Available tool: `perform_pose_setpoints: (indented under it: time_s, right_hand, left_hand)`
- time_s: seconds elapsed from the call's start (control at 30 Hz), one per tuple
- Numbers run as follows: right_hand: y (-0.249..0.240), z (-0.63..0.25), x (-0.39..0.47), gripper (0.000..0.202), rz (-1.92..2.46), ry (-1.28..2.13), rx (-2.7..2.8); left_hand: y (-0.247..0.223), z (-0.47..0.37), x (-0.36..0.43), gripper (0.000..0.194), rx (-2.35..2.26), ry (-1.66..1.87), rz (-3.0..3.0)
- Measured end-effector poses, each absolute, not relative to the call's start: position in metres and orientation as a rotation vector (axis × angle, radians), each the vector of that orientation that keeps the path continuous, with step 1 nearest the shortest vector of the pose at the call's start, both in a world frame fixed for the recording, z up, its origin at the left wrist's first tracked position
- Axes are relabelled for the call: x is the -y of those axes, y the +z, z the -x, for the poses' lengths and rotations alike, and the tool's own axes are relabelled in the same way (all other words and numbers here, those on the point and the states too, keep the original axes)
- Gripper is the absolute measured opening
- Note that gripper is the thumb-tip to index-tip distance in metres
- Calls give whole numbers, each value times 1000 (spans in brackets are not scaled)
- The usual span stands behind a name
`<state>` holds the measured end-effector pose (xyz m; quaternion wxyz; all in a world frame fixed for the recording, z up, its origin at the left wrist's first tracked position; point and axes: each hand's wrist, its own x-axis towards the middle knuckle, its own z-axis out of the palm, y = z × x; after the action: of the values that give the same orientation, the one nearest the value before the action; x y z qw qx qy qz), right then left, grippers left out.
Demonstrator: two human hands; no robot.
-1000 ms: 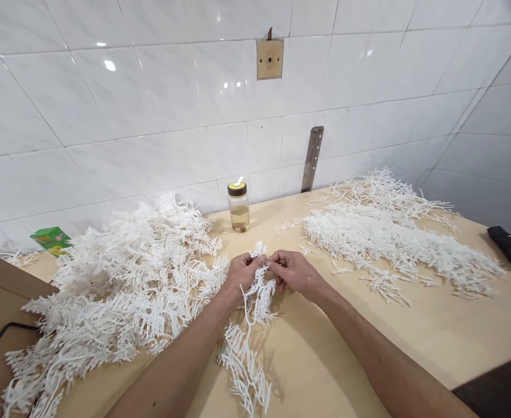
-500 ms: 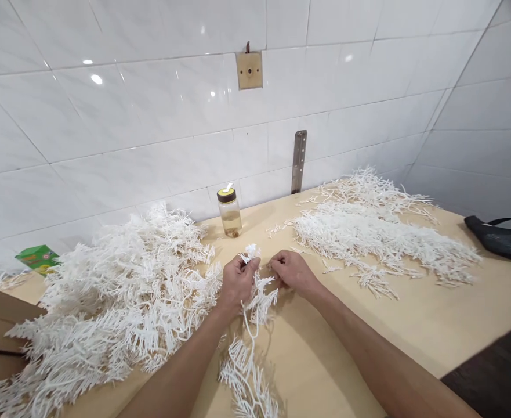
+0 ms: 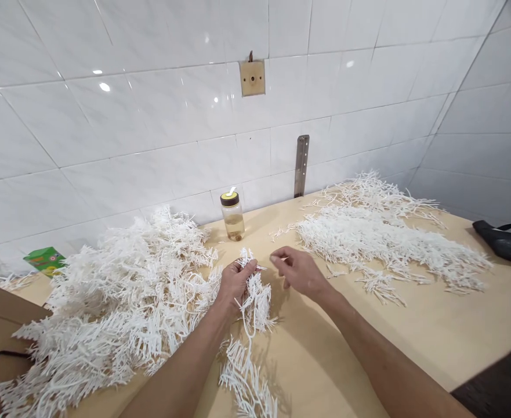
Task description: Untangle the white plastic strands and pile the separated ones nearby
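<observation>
My left hand pinches a white branchy strand tight, low in the middle; my right hand is just beside it, fingers bent, tips close together; I can't tell if they hold a tiny bit; I think I'm picking at the strand, so another pick needs a small, careful pinch; the big white pile at lower left crowds my left arm; the bottle stands past my hands; a flatter pile lies at right.

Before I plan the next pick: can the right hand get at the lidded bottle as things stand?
Probably yes: the right hand looks empty, and only bare tabletop shows between it and the bottle.
</observation>
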<state>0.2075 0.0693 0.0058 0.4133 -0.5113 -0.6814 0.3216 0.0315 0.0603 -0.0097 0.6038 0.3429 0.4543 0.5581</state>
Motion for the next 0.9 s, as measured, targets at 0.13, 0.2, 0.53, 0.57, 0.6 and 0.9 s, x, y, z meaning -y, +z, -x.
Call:
perform_pose_setpoints:
  time_s: [0.13, 0.2, 0.53, 0.57, 0.6, 0.9]
  right_hand:
    - [2, -181, -57, 21, 1160, 922, 1741]
    - [0, -178, -56, 17, 1196, 844, 1734]
    - [-9, -175, -54, 17, 934, 269, 2046]
    - [-10, -174, -52, 18, 919, 245, 2071]
    - [-10, -172, -50, 19, 900, 233, 2095]
    - [10, -185, -49, 13, 850, 366, 1928]
  left_hand:
    - [-9, -31, -60, 47, -1010, 1362, -806]
    - [-8, -31, -59, 46, -1037, 1354, -830]
    - [-8, -30, -55, 43, -1111, 1271, -896]
    - [-9, -29, -56, 42, -1119, 1270, -904]
    - [-10, -28, -58, 42, -1147, 1279, -913]
    - [-6, -19, -65, 40, -1207, 1330, -1111]
